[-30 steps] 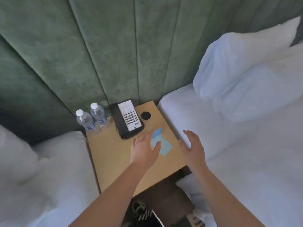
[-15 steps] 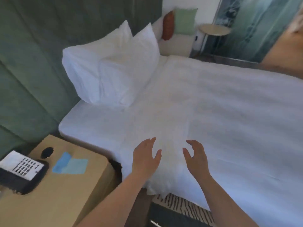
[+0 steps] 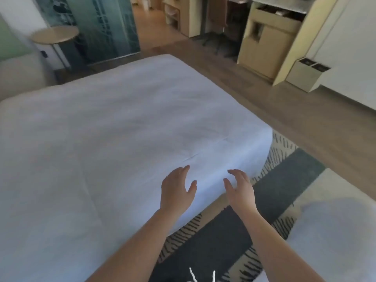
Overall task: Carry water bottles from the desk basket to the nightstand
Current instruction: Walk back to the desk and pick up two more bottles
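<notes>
Now both hands' grip, left (image 3: 176,189) and right (image 3: 241,189), hangs apart, seemingly above bed edge (image 3: 234,192).

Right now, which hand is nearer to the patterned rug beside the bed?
Right. The right hand hangs over the bed's edge, just beside the rug; the left hand hangs further in over the white bed. Both are empty.

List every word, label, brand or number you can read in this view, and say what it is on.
None: no readable text shows anywhere.
The patterned glass panel carries an image, no letters.
The cabinet and the bins are too blurred to show any label.
Both hands, left hand and right hand, are empty.
</notes>
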`<state>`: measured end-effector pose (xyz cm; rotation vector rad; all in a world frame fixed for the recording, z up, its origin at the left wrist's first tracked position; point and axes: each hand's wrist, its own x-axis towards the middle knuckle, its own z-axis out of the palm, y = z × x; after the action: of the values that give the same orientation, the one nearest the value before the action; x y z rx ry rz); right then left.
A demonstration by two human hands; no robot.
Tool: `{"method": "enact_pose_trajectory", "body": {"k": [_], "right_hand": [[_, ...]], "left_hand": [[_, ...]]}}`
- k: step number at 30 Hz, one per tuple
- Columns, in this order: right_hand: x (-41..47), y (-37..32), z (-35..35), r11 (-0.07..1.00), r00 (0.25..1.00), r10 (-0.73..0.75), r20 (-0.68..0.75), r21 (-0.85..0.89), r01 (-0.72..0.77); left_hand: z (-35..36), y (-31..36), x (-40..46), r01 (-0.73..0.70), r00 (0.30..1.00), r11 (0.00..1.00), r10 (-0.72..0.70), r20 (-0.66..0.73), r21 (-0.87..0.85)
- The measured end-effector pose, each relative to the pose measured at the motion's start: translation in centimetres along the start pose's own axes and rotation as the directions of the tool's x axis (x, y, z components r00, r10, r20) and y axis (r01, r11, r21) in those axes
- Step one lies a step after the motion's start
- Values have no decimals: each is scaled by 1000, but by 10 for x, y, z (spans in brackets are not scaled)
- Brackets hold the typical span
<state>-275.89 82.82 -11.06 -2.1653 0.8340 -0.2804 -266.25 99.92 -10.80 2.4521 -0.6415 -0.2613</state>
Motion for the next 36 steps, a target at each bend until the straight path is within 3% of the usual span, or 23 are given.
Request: {"method": "enact_pose_trajectory", "body": {"k": [8,15,25,36], "right_hand": [[5,76,-77,963,928,270,-257,57,-265],[64,126,-115,925,847,376,-376,101,-366],[235,165,-192,923,850,370,-374,45,-382],[370,241,-268,910,826,402,-395,73,-408]], "left_hand": [[70,113,58,-284,938,957,289,194,-53],[130,182,133,-394,878,917,397,267,-68],[207,276,302,-473,831,881,453,323,-20],[285,381,423,-513,801,855,507,320,-71]]}}
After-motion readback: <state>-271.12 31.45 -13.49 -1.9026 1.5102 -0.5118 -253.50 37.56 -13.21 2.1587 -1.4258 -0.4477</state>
